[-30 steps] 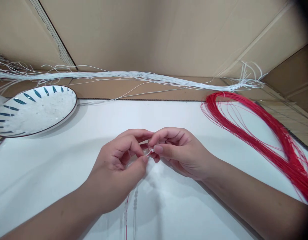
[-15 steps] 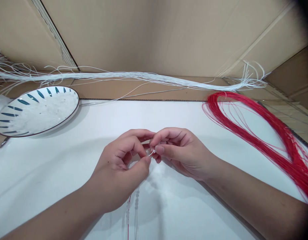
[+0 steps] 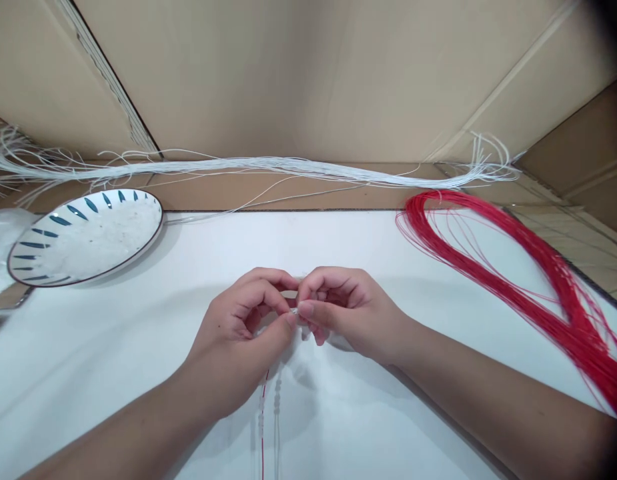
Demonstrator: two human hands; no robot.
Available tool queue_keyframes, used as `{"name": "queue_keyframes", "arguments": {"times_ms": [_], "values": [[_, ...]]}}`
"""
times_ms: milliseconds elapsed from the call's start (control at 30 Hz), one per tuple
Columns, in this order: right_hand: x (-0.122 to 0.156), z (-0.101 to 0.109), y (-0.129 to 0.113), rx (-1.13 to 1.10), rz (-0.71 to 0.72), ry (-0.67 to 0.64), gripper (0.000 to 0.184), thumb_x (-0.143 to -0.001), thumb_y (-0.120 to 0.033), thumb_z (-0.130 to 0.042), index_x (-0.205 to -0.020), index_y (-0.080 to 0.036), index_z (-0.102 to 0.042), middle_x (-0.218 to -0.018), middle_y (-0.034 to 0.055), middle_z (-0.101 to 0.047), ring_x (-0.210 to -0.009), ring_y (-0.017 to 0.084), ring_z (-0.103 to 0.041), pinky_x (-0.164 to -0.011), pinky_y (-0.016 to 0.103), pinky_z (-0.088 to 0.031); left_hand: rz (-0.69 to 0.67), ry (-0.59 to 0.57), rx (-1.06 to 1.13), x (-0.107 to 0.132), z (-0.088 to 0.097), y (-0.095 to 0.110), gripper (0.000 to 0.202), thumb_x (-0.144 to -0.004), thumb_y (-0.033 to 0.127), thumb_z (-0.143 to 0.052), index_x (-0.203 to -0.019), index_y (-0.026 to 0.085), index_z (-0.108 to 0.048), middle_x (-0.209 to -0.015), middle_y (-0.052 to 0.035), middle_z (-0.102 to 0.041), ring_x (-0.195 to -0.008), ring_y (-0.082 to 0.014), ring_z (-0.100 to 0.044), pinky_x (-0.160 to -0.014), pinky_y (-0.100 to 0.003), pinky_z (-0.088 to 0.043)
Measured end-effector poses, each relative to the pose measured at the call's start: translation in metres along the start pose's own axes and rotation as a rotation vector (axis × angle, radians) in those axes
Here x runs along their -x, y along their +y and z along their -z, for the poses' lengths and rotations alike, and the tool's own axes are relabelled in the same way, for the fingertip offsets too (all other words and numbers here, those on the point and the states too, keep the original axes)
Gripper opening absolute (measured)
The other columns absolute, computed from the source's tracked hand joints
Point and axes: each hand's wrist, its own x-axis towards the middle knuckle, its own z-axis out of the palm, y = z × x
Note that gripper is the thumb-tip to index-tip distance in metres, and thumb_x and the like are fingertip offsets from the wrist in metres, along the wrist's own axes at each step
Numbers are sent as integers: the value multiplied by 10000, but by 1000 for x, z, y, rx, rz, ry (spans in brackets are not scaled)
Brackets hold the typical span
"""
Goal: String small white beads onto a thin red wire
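My left hand (image 3: 243, 337) pinches a thin cord between thumb and forefinger. Meeting it fingertip to fingertip, my right hand (image 3: 351, 307) is closed in a pinch on a tiny whitish bead (image 3: 295, 311), mostly hidden by the fingers. Below the left hand a red cord (image 3: 263, 440) hangs down, with small clear beads along it. Beside it runs a pale strand (image 3: 277, 400) that also carries several clear beads. Both strands leave the view at the bottom edge.
A plate (image 3: 38, 243) with dark leaf-like marks and small clear pieces lies at the left. White cords (image 3: 288, 165) stretch along the cardboard wall (image 3: 228, 80). At the right, a looped bundle of red cord (image 3: 508, 267) rests on the white tabletop (image 3: 138, 373).
Both hands have drawn slightly closer together, and the gap between their fingertips has narrowed. The white and red bit visible there before is now mostly covered. The whole view has shifted a little.
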Motion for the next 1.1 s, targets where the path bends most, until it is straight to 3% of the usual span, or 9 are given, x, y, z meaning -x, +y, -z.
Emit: {"name": "queue_keyframes", "arguments": {"times_ms": [167, 267, 367, 500, 667, 900, 1100], "values": [[0, -1, 1, -49, 29, -68, 274, -793, -363, -811, -774, -151, -639, -647, -20, -587, -538, 82, -513, -510, 218, -423, 56, 14, 243, 0, -8, 3, 227, -842, 290, -744, -788, 210, -538, -1095, -39, -616, -873, -179, -658, -739, -304, -559], [-3, 0, 5, -141, 38, -99, 304, -791, -391, -814, -762, -150, -632, -628, -20, -588, -527, 82, -516, -505, 219, -430, 32, -42, 308, 0, -10, 2, 234, -846, 297, -743, -823, 213, -526, -1111, -30, -603, -804, -168, -670, -750, -338, -564], [-7, 0, 8, -254, 64, -96, 306, -778, -382, -830, -762, -148, -633, -614, -22, -592, -518, 80, -520, -481, 205, -423, 3, -84, 244, -1, -8, 4, 185, -877, 305, -704, -780, 196, -590, -1130, -44, -604, -819, -172, -673, -797, -345, -546], [-8, 0, 6, -347, 83, -28, 287, -788, -362, -827, -763, -149, -637, -612, -21, -599, -513, 75, -517, -465, 189, -413, 49, -26, 14, 1, -4, 7, 198, -871, 326, -693, -722, 196, -685, -1260, -93, -603, -1062, -249, -626, -901, -351, -494], [-8, 1, 4, -358, 144, 87, 290, -783, -362, -832, -761, -151, -634, -569, -37, -572, -488, 73, -501, -460, 190, -408, 39, -81, -91, 2, 0, 6, 262, -859, 293, -643, -627, 192, -578, -1240, -88, -616, -995, -252, -608, -811, -350, -461], [-9, 4, 10, -339, 183, 94, 291, -808, -376, -807, -767, -154, -624, -568, -33, -587, -463, 69, -498, -450, 189, -392, -1, -203, -66, -2, 5, -4, 166, -677, 102, -532, -603, 197, -418, -1166, -76, -603, -1067, -276, -546, -772, -337, -405], [-9, 3, 8, -319, 193, 121, 292, -805, -382, -807, -765, -155, -627, -584, -38, -573, -465, 69, -513, -451, 192, -390, -7, -232, -51, -3, 6, -7, 150, -638, 109, -465, -602, 207, -357, -1079, -76, -597, -1036, -272, -518, -757, -336, -389]]}}
